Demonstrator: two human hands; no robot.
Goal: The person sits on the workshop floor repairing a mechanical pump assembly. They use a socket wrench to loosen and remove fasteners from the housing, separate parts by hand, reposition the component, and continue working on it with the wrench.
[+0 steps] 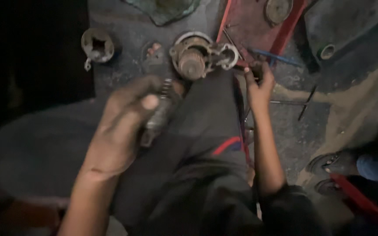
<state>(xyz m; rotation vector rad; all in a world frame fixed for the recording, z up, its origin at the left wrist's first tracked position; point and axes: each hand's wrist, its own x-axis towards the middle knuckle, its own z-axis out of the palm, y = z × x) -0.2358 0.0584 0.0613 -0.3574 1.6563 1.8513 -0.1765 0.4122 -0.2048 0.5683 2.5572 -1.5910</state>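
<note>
My left hand (123, 126) is closed around a dark, greasy cylindrical metal part with a coiled spring end (160, 111), held above my raised knee in dark trousers (206, 131). My right hand (259, 81) reaches forward to the floor and grips a small dark part (255, 66) beside a red-handled tool. Just ahead of my knee lies a round metal motor housing with a gear and bracket (197, 54), grimy and grey. The image is blurred around the left hand.
A cup-shaped metal housing (97, 43) sits at the far left on the oily floor. A red metal frame (259, 22) with a round disc lies ahead. A blue-handled tool (274, 57) and thin rods (305, 102) lie right. Another person's sandalled feet (329, 168) are at the right.
</note>
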